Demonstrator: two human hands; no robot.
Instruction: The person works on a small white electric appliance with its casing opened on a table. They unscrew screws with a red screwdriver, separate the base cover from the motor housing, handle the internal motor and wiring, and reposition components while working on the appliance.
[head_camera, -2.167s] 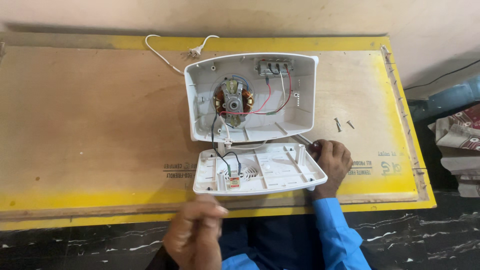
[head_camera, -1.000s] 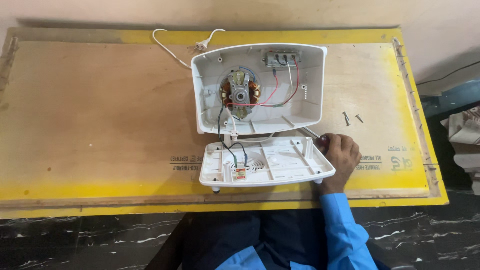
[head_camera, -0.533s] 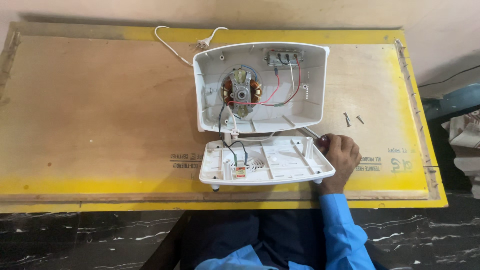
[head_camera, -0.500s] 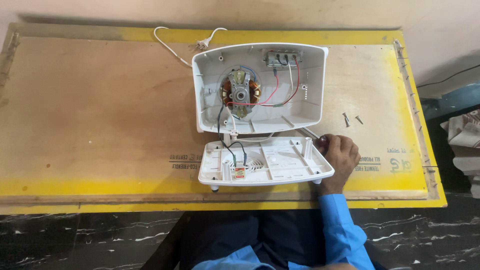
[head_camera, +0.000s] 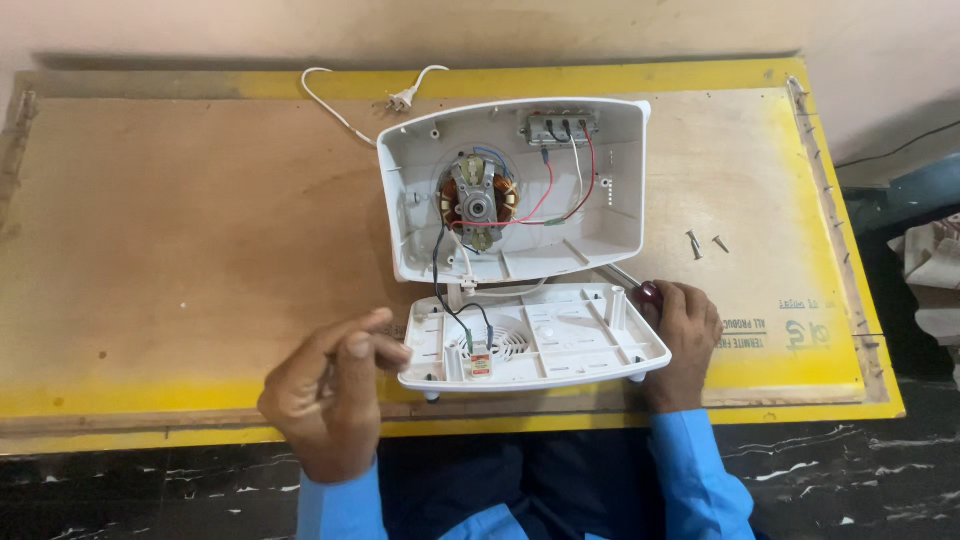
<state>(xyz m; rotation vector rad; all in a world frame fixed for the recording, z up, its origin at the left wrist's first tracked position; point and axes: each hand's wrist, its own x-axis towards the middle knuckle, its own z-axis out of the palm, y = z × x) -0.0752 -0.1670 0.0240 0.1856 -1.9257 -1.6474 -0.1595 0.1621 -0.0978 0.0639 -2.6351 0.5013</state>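
At the near edge of the bench, just ahead of me, lies the opened white appliance housing in two halves. Base plate sits flat, inside face up, nearest me. Upper shell lies behind it, also inside up, so the motor with its copper windings and the red and black wires are fully exposed. Short leads run between the halves, which I judge is why they are kept touching edge to edge rather than set apart.

My right hand is closed around a screwdriver with a dark red handle; the shaft points up-left toward the seam between shell and plate. The hand rests against the plate's right corner, probably bracing it.

My left hand hovers just left of the plate, fingers curled and thumb drawn against the fingertips. Whether anything small is pinched there I cannot tell.

Two loose screws lie on the board right of the shell, near but out of the working area. White mains cord and plug trail off behind the shell. All rests on a brown board with yellow border.
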